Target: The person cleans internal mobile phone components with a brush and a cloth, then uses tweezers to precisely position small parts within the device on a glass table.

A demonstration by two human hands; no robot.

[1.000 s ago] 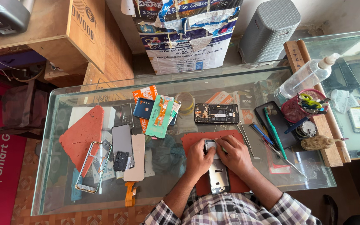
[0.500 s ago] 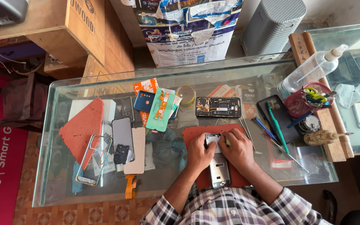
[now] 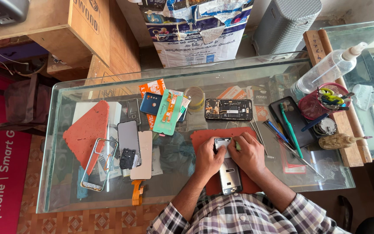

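Observation:
Both hands rest on an opened silver phone body [image 3: 229, 173] lying on a red mat [image 3: 208, 135] on the glass table [image 3: 57, 173]. My left hand [image 3: 208, 157] presses the phone's upper left side and holds it down. My right hand [image 3: 249, 152] grips a small green-tipped tool [image 3: 237, 146] at the phone's top edge. Just beyond the mat lies a dark opened phone [image 3: 228, 109] with its circuit board showing.
To the left lie a teal flex-cable panel [image 3: 168, 112], a blue phone [image 3: 151, 103], a phone screen [image 3: 129, 136], a metal frame [image 3: 98, 164] and an orange triangular cloth [image 3: 87, 132]. On the right: a red tool basket [image 3: 314, 104], spray bottle [image 3: 329, 68], green toothbrush [image 3: 291, 130], tweezers [image 3: 259, 138].
The camera view has shifted slightly. Both hands stay on the silver phone body, with only small finger movement at its top edge.

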